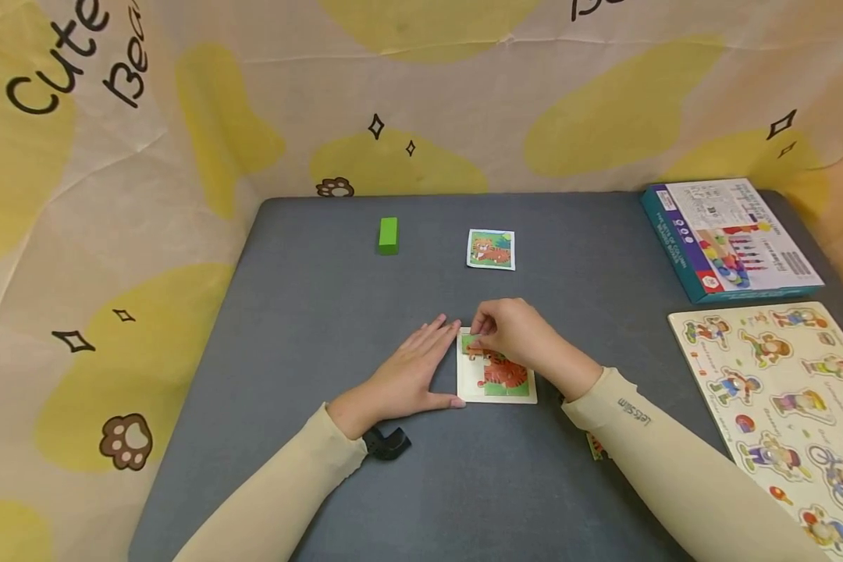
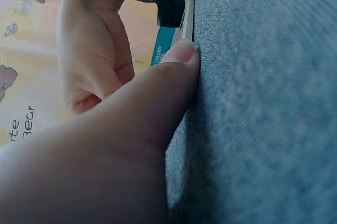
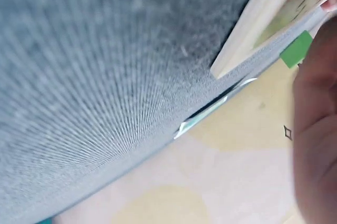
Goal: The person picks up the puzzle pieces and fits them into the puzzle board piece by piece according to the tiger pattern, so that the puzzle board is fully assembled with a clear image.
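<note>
A small wooden tiger puzzle board [image 1: 469, 386] lies on the table; orange and green pieces fill part of it, and pale base shows at its lower left. My left hand [image 1: 410, 375] lies beside the board's left edge with fingers extended; in the left wrist view its thumb [image 2: 181, 55] touches that edge. Over the upper part of the board, my right hand [image 1: 516, 332] pinches a small green-and-orange puzzle piece [image 1: 468, 346] at the upper left corner. The fingers partly hide this piece and the board's top. In the right wrist view, the pale wooden board edge [image 3: 237, 50] appears close up.
Farther back stand a green block [image 1: 389, 236] and a tiger picture card [image 1: 491, 250]. At the right are a boxed game [image 1: 738, 234] and a large board of cartoon figures [image 1: 780, 421]. Another puzzle piece [image 1: 595, 446] peeks out from under the right sleeve.
</note>
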Demonstrator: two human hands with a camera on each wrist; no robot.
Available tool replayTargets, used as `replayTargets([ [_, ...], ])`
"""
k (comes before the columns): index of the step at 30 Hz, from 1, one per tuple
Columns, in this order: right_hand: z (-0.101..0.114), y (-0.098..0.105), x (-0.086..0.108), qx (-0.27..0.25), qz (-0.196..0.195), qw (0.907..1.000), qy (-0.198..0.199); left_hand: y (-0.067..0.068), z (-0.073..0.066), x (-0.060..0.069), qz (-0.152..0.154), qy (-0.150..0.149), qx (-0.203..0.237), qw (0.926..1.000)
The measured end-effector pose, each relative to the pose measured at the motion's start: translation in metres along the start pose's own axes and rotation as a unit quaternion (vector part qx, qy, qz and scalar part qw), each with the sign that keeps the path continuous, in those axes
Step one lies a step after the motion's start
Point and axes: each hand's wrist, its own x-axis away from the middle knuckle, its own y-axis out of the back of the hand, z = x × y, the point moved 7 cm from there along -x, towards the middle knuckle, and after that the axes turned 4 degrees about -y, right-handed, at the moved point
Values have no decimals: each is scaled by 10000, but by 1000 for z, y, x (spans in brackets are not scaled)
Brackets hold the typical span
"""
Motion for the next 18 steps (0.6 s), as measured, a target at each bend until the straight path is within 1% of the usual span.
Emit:
replayTargets([
  [4,-1,-2,-3,152,-18,9998,-134,2,-1,2,-20,3,2,10000],
  [8,-2,-5,-3,533,-175,9983,-158,2,-1,4,-43,-26,-60,10000],
  [10,0,-5,0,816,-312,9962,-62,3,-1,4,-52,-24,-75,10000],
  [12,4,-5,5,1106,-510,9924,151,2,-1,4,-55,-27,-93,9999],
  [14,12,-4,15,1459,-722,9847,615,2,-1,3,-55,-32,-114,9999],
  [16,20,-6,27,1930,-896,9708,1108,2,-2,3,-51,-38,-119,9999],
  [18,25,-11,39,2433,-922,9547,1447,2,-2,2,-41,-37,-128,9999],
])
